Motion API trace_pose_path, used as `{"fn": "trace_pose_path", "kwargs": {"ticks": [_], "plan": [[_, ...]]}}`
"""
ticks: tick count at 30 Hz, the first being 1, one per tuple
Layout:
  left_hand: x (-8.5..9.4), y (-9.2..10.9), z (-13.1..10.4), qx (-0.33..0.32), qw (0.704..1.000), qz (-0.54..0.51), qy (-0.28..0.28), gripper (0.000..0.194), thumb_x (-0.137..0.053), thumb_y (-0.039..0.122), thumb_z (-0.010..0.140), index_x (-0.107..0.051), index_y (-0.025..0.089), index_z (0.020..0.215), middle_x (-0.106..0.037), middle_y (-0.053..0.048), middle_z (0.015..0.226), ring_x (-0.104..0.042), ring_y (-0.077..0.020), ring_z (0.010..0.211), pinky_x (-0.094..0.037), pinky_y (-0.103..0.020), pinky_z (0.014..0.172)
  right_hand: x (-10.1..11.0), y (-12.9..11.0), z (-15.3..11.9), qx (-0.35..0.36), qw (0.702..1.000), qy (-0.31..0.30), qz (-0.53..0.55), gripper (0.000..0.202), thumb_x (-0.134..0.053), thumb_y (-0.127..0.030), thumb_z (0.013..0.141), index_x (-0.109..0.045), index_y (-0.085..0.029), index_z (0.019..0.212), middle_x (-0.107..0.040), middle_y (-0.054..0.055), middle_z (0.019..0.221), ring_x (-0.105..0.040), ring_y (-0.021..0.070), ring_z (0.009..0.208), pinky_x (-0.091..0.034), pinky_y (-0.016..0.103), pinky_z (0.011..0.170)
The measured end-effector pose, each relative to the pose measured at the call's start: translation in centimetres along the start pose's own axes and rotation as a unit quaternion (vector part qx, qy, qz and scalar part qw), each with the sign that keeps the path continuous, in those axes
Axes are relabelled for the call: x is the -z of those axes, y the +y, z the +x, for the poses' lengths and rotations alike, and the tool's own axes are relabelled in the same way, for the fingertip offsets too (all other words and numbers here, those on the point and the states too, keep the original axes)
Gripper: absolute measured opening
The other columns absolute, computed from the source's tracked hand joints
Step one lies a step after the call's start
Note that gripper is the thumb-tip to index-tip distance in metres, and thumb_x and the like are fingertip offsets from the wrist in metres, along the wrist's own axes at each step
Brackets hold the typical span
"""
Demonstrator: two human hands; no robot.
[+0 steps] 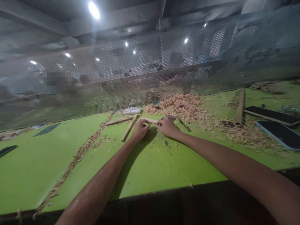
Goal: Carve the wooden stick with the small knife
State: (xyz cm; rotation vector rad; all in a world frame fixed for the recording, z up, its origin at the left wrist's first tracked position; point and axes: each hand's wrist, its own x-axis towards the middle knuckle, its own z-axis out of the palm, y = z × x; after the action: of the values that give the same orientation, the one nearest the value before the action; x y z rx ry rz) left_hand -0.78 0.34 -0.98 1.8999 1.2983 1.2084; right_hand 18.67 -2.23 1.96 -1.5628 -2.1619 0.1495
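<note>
Woodworking workshop | curled wood shavings (175, 104) heaped beyond right hand (168, 127) | green workbench (150, 172) under left hand (141, 129) | perforated screen (140, 67) beyond both | ceiling beams (35, 22) above

Dim, lit from overhead by a glaring lamp (94, 10), far and left of centre. Shadowed just right of the left hand (140, 129). Hazy across the far mesh (140, 78), smeared toward the edges.

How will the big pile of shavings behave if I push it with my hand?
The shavings look like thin, loose curls, so probably light for their bulk. They would likely scatter rather than slide as one mass, since their edges fray into separate pieces.
</note>
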Motion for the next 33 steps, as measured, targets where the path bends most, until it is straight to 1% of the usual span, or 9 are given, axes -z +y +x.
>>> {"fn": "trace_pose_path", "kwargs": {"ticks": [2, 8, 12, 18, 22, 25, 28, 30, 33], "plan": [[0.12, 0.01, 0.01, 0.005, 1.000, 0.000, 0.000, 0.016, -0.069, 0.033, 0.088, -0.070, 0.017, 0.084, -0.069, -0.001, 0.062, -0.066, -0.0164, 0.052, -0.045, -0.024, 0.052, 0.02, 0.01, -0.01, 0.009, 1.000, -0.004, 0.010, 0.025, -0.060, -0.022, 0.100, -0.083, -0.014, 0.106, -0.076, 0.011, 0.091, -0.061, 0.0182, 0.078, -0.043, 0.027, 0.070], [0.07, 0.11, -0.02, 0.007, 1.000, -0.005, 0.007, 0.015, -0.069, 0.032, 0.086, -0.069, 0.017, 0.083, -0.070, -0.002, 0.067, -0.066, -0.0161, 0.052, -0.044, -0.024, 0.050, -0.07, 0.17, 0.04, 0.016, 1.000, -0.002, 0.019, 0.024, -0.061, -0.020, 0.100, -0.083, -0.013, 0.104, -0.076, 0.010, 0.089, -0.058, 0.0151, 0.070, -0.041, 0.026, 0.067], [0.13, 0.36, -0.11, 0.002, 1.000, -0.001, 0.011, 0.018, -0.069, 0.036, 0.085, -0.069, 0.018, 0.084, -0.068, -0.001, 0.065, -0.064, -0.0159, 0.052, -0.041, -0.024, 0.049, -0.05, 0.16, 0.03, 0.008, 1.000, -0.009, 0.019, 0.025, -0.060, -0.022, 0.101, -0.083, -0.012, 0.104, -0.074, 0.010, 0.084, -0.056, 0.0152, 0.067, -0.041, 0.027, 0.064], [0.14, 0.68, -0.24, 0.001, 1.000, 0.008, 0.010, 0.016, -0.065, 0.035, 0.086, -0.066, 0.019, 0.085, -0.067, -0.001, 0.065, -0.062, -0.0156, 0.052, -0.039, -0.024, 0.050, 0.05, -0.01, -0.04, 0.000, 1.000, -0.013, 0.012, 0.027, -0.058, -0.025, 0.102, -0.082, -0.013, 0.108, -0.075, 0.010, 0.088, -0.058, 0.0158, 0.069, -0.041, 0.026, 0.066], [0.10, 0.66, -0.24, 0.001, 1.000, 0.023, 0.015, 0.014, -0.063, 0.033, 0.088, -0.065, 0.019, 0.085, -0.066, 0.000, 0.066, -0.062, -0.0152, 0.052, -0.040, -0.024, 0.051, 0.06, -0.08, 0.00, -0.004, 1.000, -0.013, -0.001, 0.030, -0.058, -0.026, 0.102, -0.083, -0.014, 0.112, -0.075, 0.011, 0.090, -0.059, 0.0171, 0.073, -0.042, 0.027, 0.068], [0.18, 0.38, -0.14, -0.007, 0.998, 0.047, 0.033, 0.010, -0.063, 0.028, 0.087, -0.065, 0.019, 0.083, -0.066, 0.000, 0.068, -0.064, -0.0155, 0.054, -0.042, -0.024, 0.053, 0.01, -0.02, 0.03, -0.008, 1.000, -0.009, -0.005, 0.030, -0.058, -0.026, 0.102, -0.083, -0.014, 0.114, -0.076, 0.012, 0.094, -0.061, 0.0183, 0.076, -0.043, 0.027, 0.070], [0.29, 0.07, -0.03, -0.016, 0.996, 0.064, 0.055, 0.007, -0.065, 0.025, 0.085, -0.064, 0.019, 0.081, -0.066, 0.000, 0.069, -0.063, -0.0145, 0.054, -0.043, -0.024, 0.054, -0.10, 0.11, 0.07, -0.006, 1.000, -0.003, -0.003, 0.029, -0.059, -0.025, 0.101, -0.083, -0.014, 0.111, -0.075, 0.013, 0.094, -0.062, 0.0199, 0.081, -0.044, 0.028, 0.072], [0.26, 0.02, -0.02, -0.026, 0.997, 0.059, 0.049, 0.008, -0.066, 0.026, 0.086, -0.066, 0.019, 0.083, -0.068, -0.001, 0.074, -0.061, -0.0136, 0.054, -0.043, -0.024, 0.054, -0.19, 0.22, 0.09, 0.002, 1.000, -0.002, 0.010, 0.027, -0.059, -0.022, 0.099, -0.082, -0.014, 0.113, -0.075, 0.012, 0.092, -0.062, 0.0197, 0.081, -0.044, 0.028, 0.073], [0.06, 0.26, -0.11, -0.057, 0.997, 0.042, 0.011, 0.009, -0.066, 0.027, 0.088, -0.070, 0.018, 0.086, -0.072, -0.004, 0.087, -0.061, -0.0125, 0.058, -0.045, -0.023, 0.053, -0.30, 0.38, 0.09, 0.023, 0.999, 0.001, 0.046, 0.035, -0.061, -0.017, 0.096, -0.077, -0.016, 0.127, -0.075, 0.009, 0.092, -0.061, 0.0179, 0.079, -0.044, 0.027, 0.074]]}}
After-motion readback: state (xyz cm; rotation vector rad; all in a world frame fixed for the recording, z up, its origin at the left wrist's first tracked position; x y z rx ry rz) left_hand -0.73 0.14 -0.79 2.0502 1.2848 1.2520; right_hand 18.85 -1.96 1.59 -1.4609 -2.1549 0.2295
